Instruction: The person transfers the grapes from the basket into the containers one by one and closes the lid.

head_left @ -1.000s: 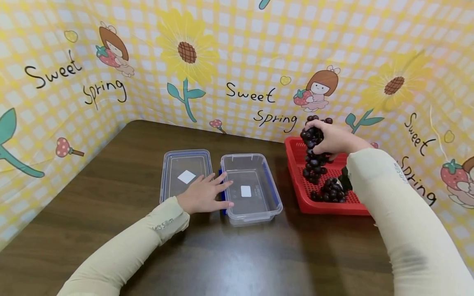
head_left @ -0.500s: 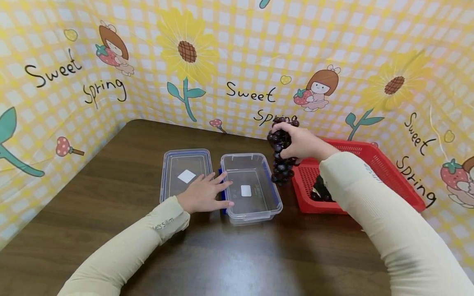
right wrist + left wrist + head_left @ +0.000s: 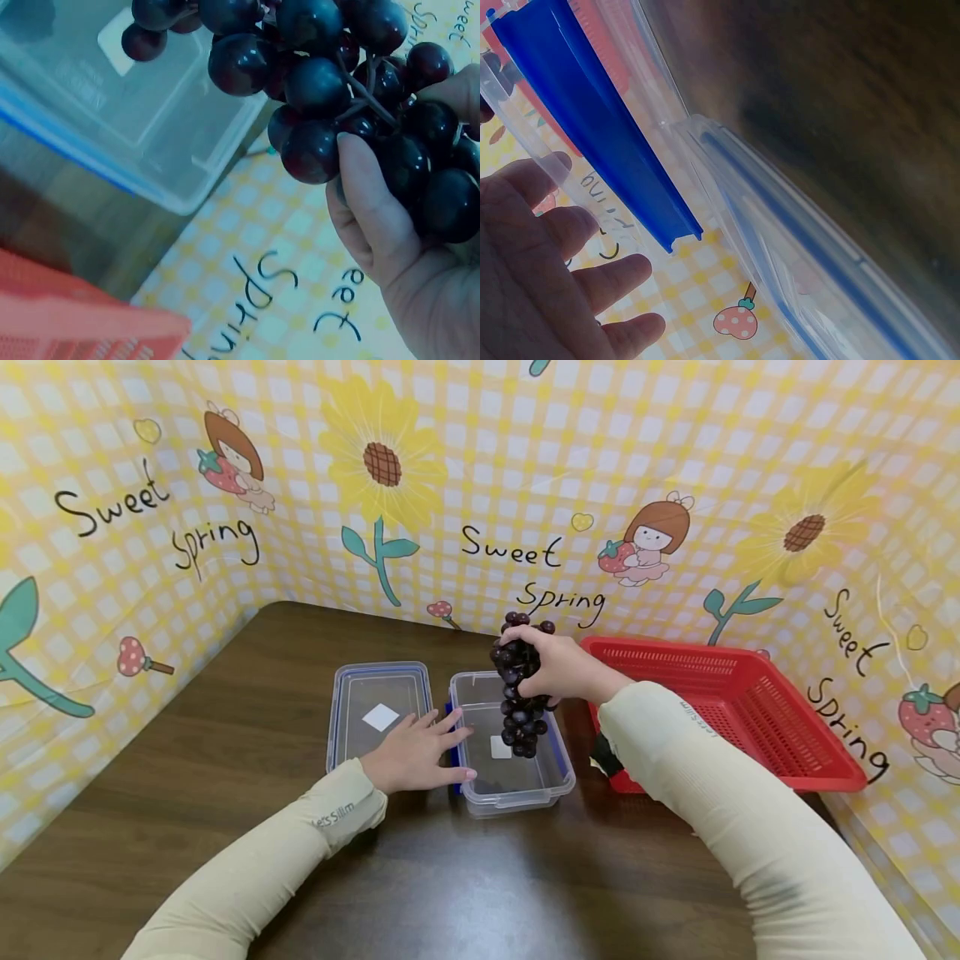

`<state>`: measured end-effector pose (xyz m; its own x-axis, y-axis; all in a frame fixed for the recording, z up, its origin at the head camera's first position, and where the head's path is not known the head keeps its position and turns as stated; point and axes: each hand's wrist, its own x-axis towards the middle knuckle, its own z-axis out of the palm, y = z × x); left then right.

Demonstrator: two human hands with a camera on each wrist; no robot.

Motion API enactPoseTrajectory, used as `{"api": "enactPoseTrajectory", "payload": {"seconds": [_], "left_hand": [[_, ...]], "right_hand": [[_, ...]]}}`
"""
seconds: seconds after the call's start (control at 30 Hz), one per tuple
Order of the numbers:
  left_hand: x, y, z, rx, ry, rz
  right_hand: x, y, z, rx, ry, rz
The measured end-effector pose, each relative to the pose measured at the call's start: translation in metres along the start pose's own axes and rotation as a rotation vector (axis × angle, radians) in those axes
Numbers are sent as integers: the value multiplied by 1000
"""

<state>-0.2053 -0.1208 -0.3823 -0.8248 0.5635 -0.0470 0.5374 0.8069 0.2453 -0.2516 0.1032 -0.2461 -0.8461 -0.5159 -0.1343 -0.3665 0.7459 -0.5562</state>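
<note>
A bunch of dark purple grapes (image 3: 519,714) hangs over the clear plastic container (image 3: 517,799). My right hand (image 3: 562,668) grips the bunch near its upper part, thumb and fingers around it; in the right wrist view the thumb presses against the grapes (image 3: 319,86). My left hand (image 3: 412,753) lies with fingers spread at the container's left edge, thumb and fingertips reaching its rim. The left wrist view has those fingers (image 3: 611,283) straight beside the blue side clasp (image 3: 604,124). To the left is the clear lid (image 3: 348,727) with a blue seal, partly under the hand.
A red plastic basket (image 3: 667,657) stands right of the container, partly hidden by my right sleeve (image 3: 697,777). All of it sits on a dark wooden table (image 3: 420,877). A yellow checked cloth (image 3: 495,460) rises behind and along the sides.
My right hand has carried the grape bunch leftward, from above the red basket to above the container. The smaller grapes seen earlier in the basket are now hidden behind the arm. My left hand stays put.
</note>
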Motion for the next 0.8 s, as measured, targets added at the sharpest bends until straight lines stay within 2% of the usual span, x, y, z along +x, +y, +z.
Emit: {"api": "enactPoseTrajectory", "payload": {"seconds": [0.17,0.43,0.8], "left_hand": [[1,1,-1,13,-5,-2],[1,3,-1,25,-15,-8],[1,2,-3,32,-27,-17]], "right_hand": [[2,4,17,53,46,3],[-3,13,52,188,97,60],[-13,18,90,168,94,8]]}}
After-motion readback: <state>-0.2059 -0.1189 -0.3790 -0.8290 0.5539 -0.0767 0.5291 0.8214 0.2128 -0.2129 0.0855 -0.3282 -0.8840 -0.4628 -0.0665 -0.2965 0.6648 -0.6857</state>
